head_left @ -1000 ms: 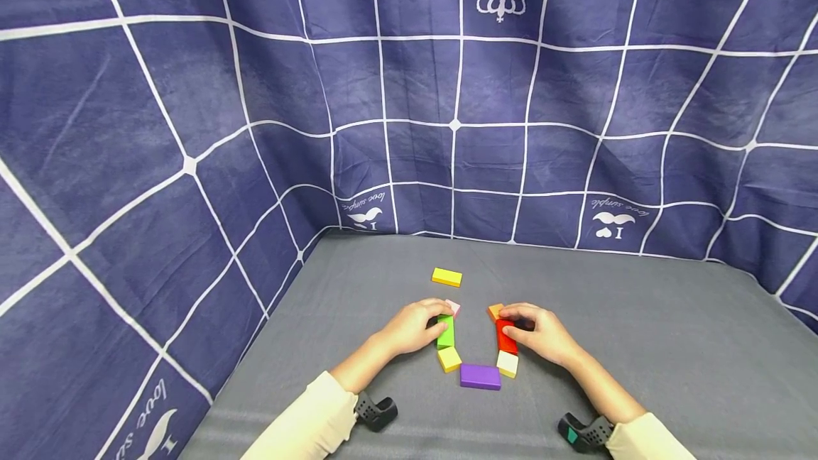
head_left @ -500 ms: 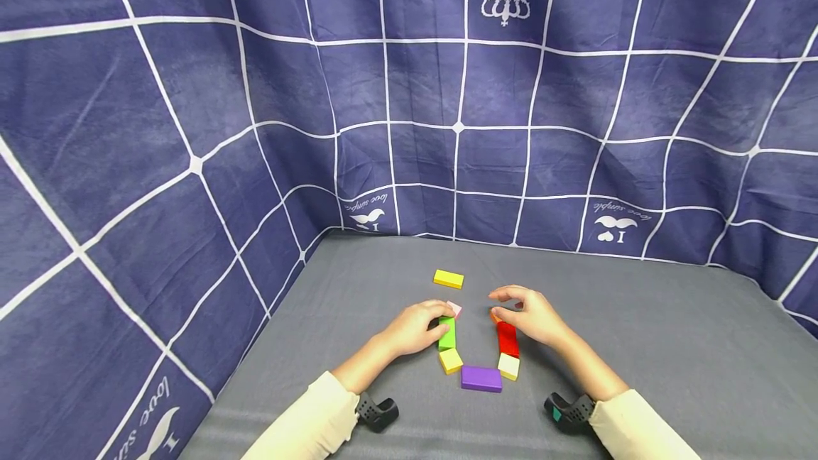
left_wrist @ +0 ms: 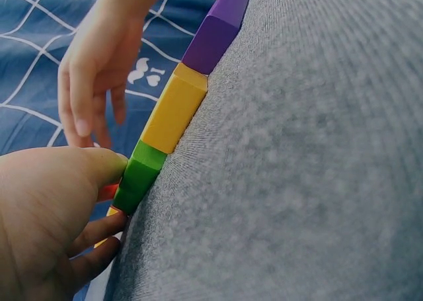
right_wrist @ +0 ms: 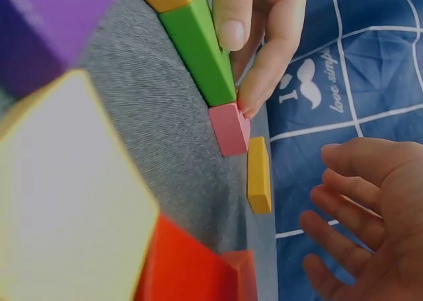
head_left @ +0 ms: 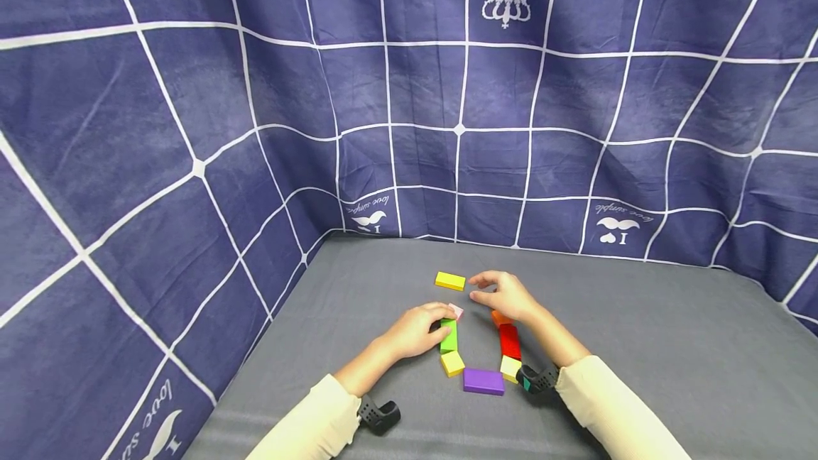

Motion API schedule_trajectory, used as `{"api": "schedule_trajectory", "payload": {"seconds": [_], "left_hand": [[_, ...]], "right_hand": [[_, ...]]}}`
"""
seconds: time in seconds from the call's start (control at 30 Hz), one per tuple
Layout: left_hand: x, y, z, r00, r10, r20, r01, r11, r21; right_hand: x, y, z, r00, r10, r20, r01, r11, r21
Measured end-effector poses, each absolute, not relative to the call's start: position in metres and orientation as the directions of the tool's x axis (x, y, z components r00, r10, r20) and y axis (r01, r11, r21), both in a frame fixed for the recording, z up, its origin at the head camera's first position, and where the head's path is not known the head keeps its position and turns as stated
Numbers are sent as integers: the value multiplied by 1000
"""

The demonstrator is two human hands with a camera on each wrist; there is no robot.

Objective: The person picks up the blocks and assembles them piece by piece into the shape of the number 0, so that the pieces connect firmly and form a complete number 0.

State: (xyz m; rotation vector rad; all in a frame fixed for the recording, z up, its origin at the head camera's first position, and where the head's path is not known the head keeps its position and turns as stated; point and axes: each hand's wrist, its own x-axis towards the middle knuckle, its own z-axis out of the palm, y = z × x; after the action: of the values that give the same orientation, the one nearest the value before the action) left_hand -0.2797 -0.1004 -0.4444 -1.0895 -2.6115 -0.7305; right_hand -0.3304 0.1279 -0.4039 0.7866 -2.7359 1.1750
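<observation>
My left hand (head_left: 414,332) grips the green block (head_left: 450,342) at its left side. In the right wrist view its thumb lies against the green block and a fingertip touches the small pink block (right_wrist: 230,129) at the far end. My right hand (head_left: 505,297) hovers with fingers loosely spread and nothing between them. Just left of its fingertips lies a yellow block (head_left: 450,280), apart from the others. An orange block (head_left: 501,319) and a red block (head_left: 510,341) lie below the right hand.
Nearer on the grey table (head_left: 639,346), a yellow block (head_left: 452,363), a purple block (head_left: 483,381) and a pale yellow block (head_left: 510,368) join the two sides into a U shape. A blue curtain (head_left: 409,155) with white lines hangs behind and on the left.
My right hand has let go of the red and orange blocks, lifted and moved forward and left to beside the far yellow block. My left hand stays at the green block.
</observation>
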Motion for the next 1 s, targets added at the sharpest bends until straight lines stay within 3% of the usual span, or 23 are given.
{"api": "schedule_trajectory", "payload": {"seconds": [0.33, 1.0], "left_hand": [[-281, -100, -445, -681, 612, 403, 732, 592, 338], [-280, -100, -445, -702, 600, 383, 712, 600, 366]], "right_hand": [[-352, 110, -407, -870, -416, 263, -479, 591, -649], [-371, 90, -424, -890, -382, 250, -455, 702, -548]]}}
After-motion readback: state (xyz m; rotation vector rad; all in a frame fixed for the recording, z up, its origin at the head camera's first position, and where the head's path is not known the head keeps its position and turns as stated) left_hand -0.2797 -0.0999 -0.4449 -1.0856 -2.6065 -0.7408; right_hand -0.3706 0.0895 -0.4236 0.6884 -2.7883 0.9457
